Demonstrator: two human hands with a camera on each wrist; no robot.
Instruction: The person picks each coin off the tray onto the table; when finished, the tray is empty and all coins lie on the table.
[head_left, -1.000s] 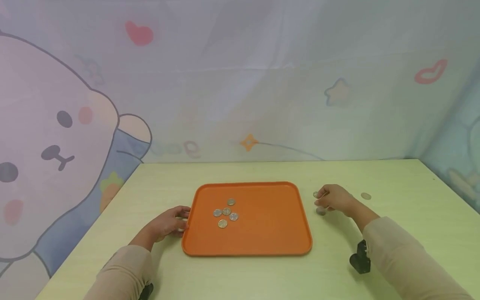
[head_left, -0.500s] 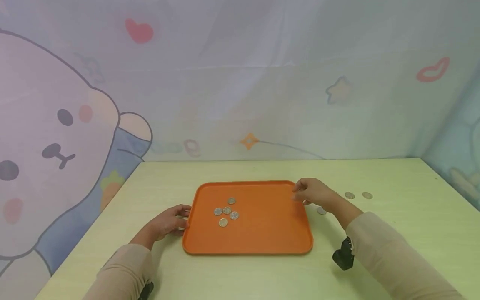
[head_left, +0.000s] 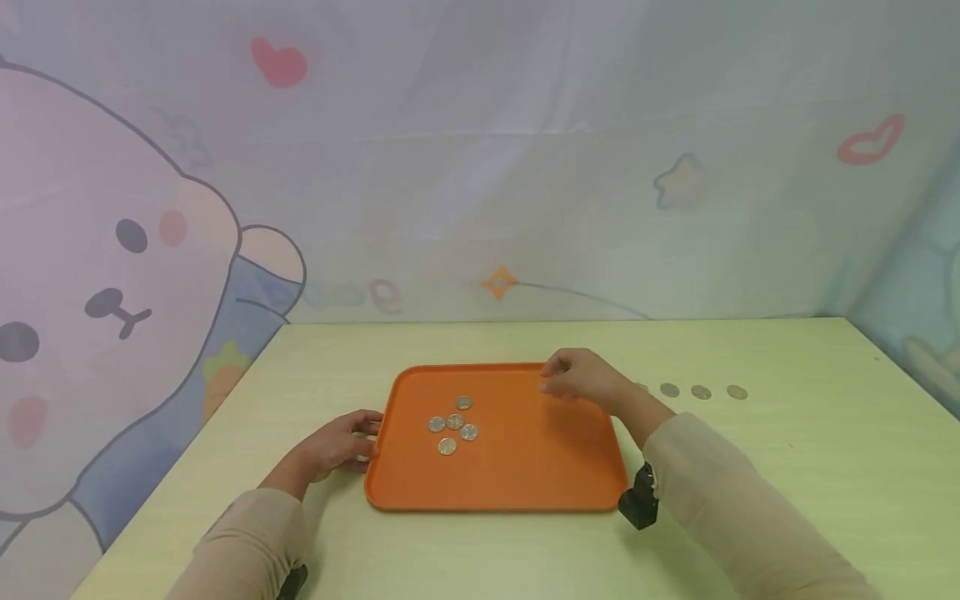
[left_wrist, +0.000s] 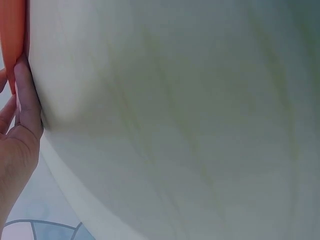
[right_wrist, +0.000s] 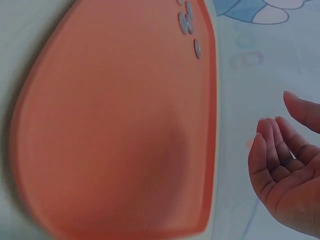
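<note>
An orange tray (head_left: 525,475) lies on the table, with several coins (head_left: 455,422) grouped on its left half. My left hand (head_left: 337,446) rests against the tray's left rim, fingers spread; in the left wrist view its fingers (left_wrist: 29,92) touch the tray edge. Over the tray's far right part hovers my right hand (head_left: 581,379). In the right wrist view the right hand (right_wrist: 285,175) has relaxed, bent fingers and a thumb held apart, with nothing visible between them. More coins (head_left: 701,392) form a row on the table right of the tray; the leftmost is partly hidden by the right hand.
The pale yellow table (head_left: 495,554) reaches back to a printed cloth backdrop (head_left: 435,183) with a bear and hearts. A dark device (head_left: 639,497) is worn under the right wrist.
My right hand has moved left from beside the coins on the table to above the tray, uncovering more of the coin row. The left hand stays at the rim, and the tray coins look unchanged.
</note>
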